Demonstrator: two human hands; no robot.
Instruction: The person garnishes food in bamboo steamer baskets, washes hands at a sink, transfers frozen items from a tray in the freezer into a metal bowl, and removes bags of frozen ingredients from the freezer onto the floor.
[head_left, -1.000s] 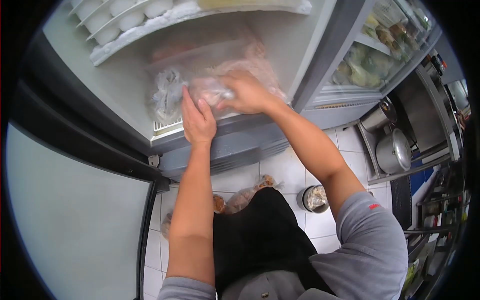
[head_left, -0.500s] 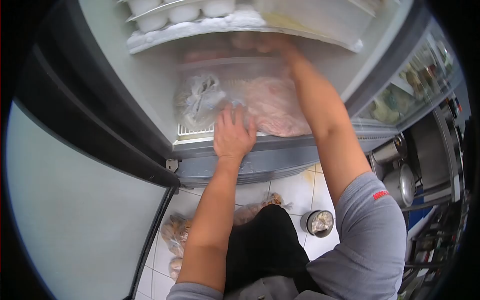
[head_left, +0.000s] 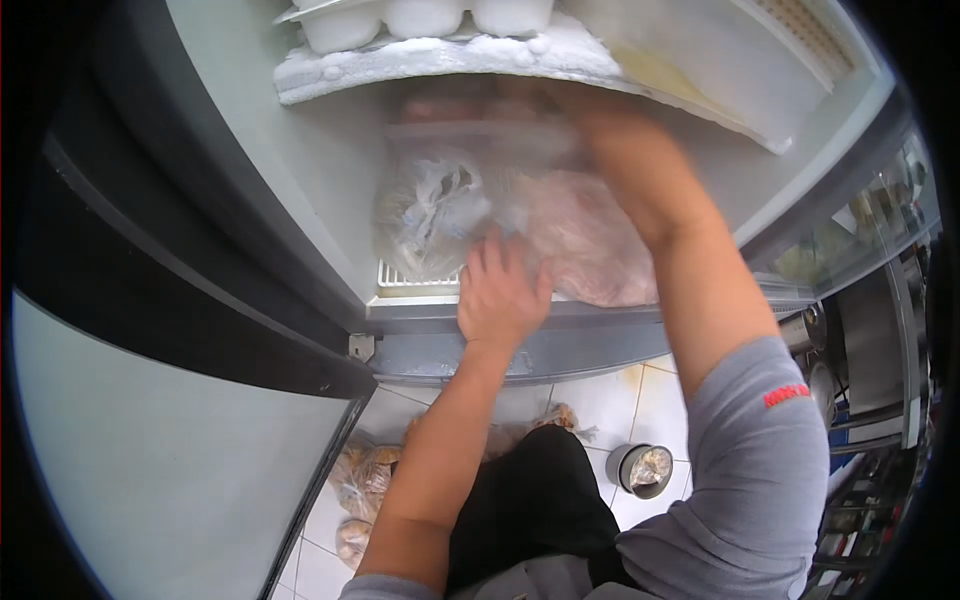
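My left hand [head_left: 503,300] rests at the front lip of the fridge's lower compartment, its fingers spread against the front of the plastic bags. Beside those fingertips are a clear bag with crumpled white plastic [head_left: 432,212] on the left and a bag of pale pink food [head_left: 592,238], which looks like raw meat, on the right. My right hand [head_left: 560,100] reaches deep under the frosted shelf, near a reddish bagged package [head_left: 445,108] at the back. Shadow and blur hide its fingers, so what it grips, if anything, does not show.
White containers [head_left: 425,18] and a clear bin [head_left: 700,60] stand on the frosted shelf [head_left: 440,62] overhead. An open door [head_left: 190,460] swings out at left. Below, on the tiled floor, are bagged foods [head_left: 365,480] and a metal pot [head_left: 640,470].
The view has shifted, so the fridge appears farther right and slightly lower. My right hand is still deep under the shelf; my left hand stays spread at the bags.
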